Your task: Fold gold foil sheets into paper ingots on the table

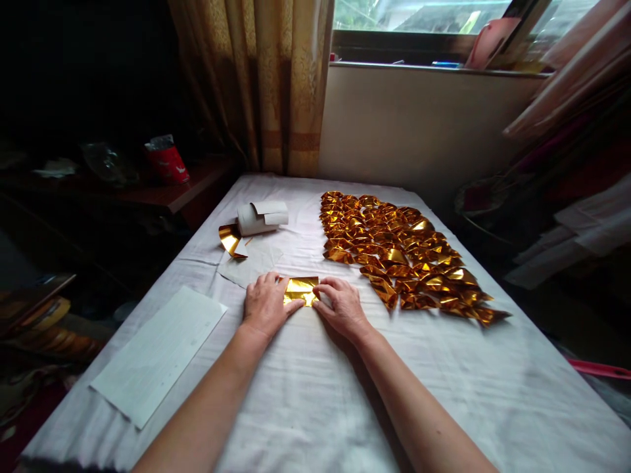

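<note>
A small sheet of gold foil paper [301, 290] lies on the white cloth of the table [315, 394], partly folded. My left hand [265, 303] presses on its left edge with the fingers bent down onto it. My right hand [342, 303] pinches its right edge between thumb and fingers. To the right lies a large spread of several folded gold foil pieces [400, 257], laid in overlapping rows.
A rolled white paper [261, 217] and a curled gold foil strip [231, 239] lie at the back left. A flat white sheet [158, 351] sits near the left edge. A curtain [256, 79], a window sill and a dark side table with a red cup [166, 161] stand behind.
</note>
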Demonstrator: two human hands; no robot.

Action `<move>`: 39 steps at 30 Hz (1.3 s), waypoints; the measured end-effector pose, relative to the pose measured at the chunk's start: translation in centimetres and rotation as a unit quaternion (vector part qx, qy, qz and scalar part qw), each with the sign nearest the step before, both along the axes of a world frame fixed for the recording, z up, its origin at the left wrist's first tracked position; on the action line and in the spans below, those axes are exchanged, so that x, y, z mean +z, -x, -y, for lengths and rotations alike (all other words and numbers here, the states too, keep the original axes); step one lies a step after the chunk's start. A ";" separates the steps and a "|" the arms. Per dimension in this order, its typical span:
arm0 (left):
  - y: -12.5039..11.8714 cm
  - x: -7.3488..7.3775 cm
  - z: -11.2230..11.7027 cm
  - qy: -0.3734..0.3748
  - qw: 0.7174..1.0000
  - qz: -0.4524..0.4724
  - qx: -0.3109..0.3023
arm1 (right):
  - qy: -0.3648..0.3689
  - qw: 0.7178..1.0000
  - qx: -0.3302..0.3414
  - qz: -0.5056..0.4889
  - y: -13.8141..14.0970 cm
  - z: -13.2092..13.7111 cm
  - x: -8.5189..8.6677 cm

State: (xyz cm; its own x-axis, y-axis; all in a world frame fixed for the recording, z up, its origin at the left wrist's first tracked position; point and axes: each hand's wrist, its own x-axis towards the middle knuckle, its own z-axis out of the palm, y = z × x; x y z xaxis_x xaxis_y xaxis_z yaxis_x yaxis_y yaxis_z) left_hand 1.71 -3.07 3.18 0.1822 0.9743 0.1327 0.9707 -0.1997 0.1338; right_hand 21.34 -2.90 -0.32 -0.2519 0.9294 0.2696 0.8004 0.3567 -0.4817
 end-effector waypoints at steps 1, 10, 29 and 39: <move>-0.1 -0.1 0.1 -0.003 1.000 0.002 0.002 | -0.001 1.000 0.000 -0.002 0.0 0.0 -0.1; 3.7 -1.2 -1.4 0.064 0.993 0.062 -0.075 | -0.006 1.000 0.013 -0.021 -0.3 -0.1 -0.5; 5.4 -0.4 -2.2 0.103 0.985 0.070 -0.118 | -0.029 0.999 0.015 -0.007 -0.4 0.1 -0.5; 2.3 -1.3 1.8 -0.061 0.975 0.116 -0.181 | -0.023 1.000 0.009 -0.014 -0.2 0.3 -0.3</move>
